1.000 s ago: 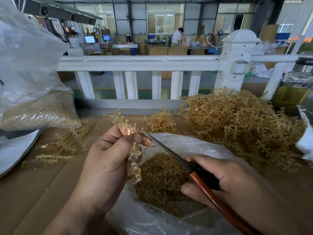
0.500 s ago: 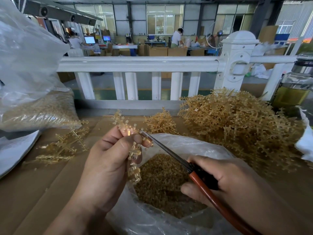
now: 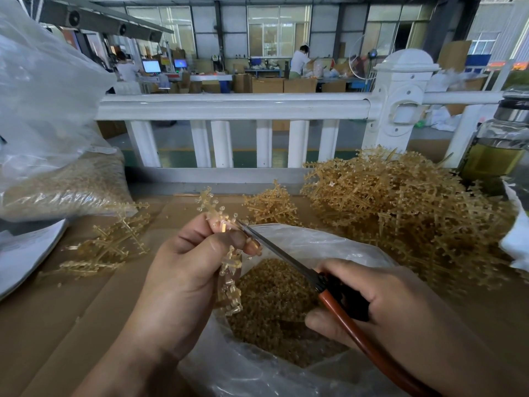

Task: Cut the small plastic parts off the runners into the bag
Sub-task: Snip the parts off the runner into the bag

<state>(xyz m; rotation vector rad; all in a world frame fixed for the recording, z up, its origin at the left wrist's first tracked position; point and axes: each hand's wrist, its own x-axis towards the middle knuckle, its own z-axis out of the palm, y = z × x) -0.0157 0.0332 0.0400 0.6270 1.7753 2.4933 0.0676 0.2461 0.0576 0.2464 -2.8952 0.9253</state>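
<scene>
My left hand (image 3: 186,270) pinches a translucent amber runner (image 3: 229,282) between thumb and fingers, holding it over the open clear plastic bag (image 3: 315,242). Part of the runner sticks up above my fingers and part hangs down toward the bag. My right hand (image 3: 386,308) grips scissors (image 3: 286,256) with red-brown handles. The thin blades point up-left and their tips meet the runner at my left fingertips. Inside the bag lies a heap of small cut parts (image 3: 274,293).
A big pile of uncut runners (image 3: 400,213) fills the right of the cardboard-covered table (image 3: 71,310), with a smaller clump (image 3: 272,204) behind the bag. Stripped runners (image 3: 108,245) lie at left. A filled bag (image 3: 57,190) sits far left, a jar (image 3: 498,150) far right, a white railing (image 3: 229,106) behind.
Almost nothing differs. Both hands stay in place, with the scissor tips still at the runner by my left fingertips.
</scene>
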